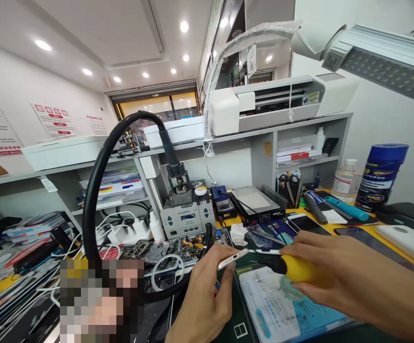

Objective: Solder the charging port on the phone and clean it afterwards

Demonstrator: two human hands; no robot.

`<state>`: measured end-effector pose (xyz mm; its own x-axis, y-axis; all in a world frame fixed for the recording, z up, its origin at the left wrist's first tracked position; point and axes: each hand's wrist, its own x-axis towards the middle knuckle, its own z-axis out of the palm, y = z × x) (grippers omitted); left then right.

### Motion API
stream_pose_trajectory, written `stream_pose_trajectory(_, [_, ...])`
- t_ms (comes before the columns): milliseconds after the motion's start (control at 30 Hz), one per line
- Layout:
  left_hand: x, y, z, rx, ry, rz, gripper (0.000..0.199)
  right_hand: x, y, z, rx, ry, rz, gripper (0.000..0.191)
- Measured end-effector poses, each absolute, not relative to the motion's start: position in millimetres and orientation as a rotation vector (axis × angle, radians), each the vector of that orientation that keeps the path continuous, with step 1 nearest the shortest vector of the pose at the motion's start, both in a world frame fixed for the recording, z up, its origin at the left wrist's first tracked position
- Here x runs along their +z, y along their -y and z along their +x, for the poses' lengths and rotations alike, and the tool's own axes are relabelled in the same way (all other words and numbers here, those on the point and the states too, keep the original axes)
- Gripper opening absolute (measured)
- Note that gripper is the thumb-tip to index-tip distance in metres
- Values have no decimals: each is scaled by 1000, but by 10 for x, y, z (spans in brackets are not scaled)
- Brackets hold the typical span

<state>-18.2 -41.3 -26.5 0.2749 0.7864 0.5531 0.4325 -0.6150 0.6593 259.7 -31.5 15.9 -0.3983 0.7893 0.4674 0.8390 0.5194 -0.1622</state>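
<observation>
My left hand [207, 290] is closed around a phone [233, 258], its bottom edge with the charging port and speaker holes facing me. Fingers rest on top and the thumb presses from below. To the right, my right hand [331, 267] is wrapped around a yellow-handled tool [301, 269] with a black front part and a thin pointed tip. The tip points left at the phone's port edge, a small gap apart. Below the hands lies a blue and white package [274, 305] on a dark green mat [240, 331]. A translucent greenish round piece [292, 288] shows under the tool.
A thick black hose [91, 190] loops at left from the soldering station [187, 216]. Behind stand a heating plate [255, 202] and a blue spray can [381, 176]. Phones and cables crowd the sides. A lamp [385, 62] hangs overhead. Pixelation hides the lower left.
</observation>
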Motion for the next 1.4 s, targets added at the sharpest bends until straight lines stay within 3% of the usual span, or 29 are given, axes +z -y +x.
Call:
stream_pose_trajectory(100, [-252, 433, -173, 1274, -1114, 2105, 19, 314, 316, 2511, -88, 2531, -1286, 8])
stream_pose_trajectory(333, [-235, 449, -171, 1237, -1133, 2053, 19, 464, 318, 2456, -200, 2559, -1334, 17])
stream_pose_trajectory(967, [-219, 483, -157, 1186, -1164, 2024, 17, 661, 341, 2404, -582, 2639, -1264, 10])
stream_pose_trajectory(1400, [-196, 485, -156, 1146, -1139, 2066, 15, 820, 411, 2338, -795, 2684, -1152, 19])
